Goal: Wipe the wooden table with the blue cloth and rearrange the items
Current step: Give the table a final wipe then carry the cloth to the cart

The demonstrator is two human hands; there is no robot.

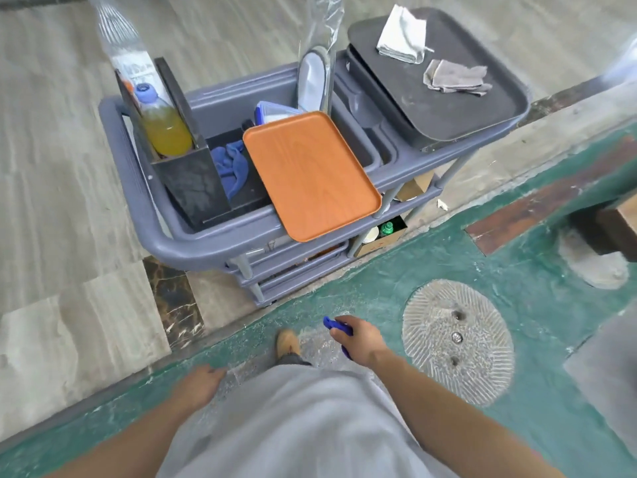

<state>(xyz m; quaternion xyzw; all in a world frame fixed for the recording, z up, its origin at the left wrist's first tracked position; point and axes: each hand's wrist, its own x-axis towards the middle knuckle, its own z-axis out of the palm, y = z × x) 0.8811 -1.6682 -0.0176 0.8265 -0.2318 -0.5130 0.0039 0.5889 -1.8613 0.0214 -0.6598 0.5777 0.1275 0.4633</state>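
Note:
My right hand hangs low over the green floor, closed around a small blue object; I cannot tell whether that object is a cloth or a handle. My left hand hangs beside my leg with loose fingers and holds nothing. A blue cloth lies crumpled in the top basin of the grey cart, well ahead of both hands. An orange tray leans over the cart's front rim. Only a corner of a wooden table shows at the right edge.
The cart also carries a bottle of yellow liquid in a black holder, stacked black trays with a white cloth and a grey cloth. A round stone disc is set in the floor to my right.

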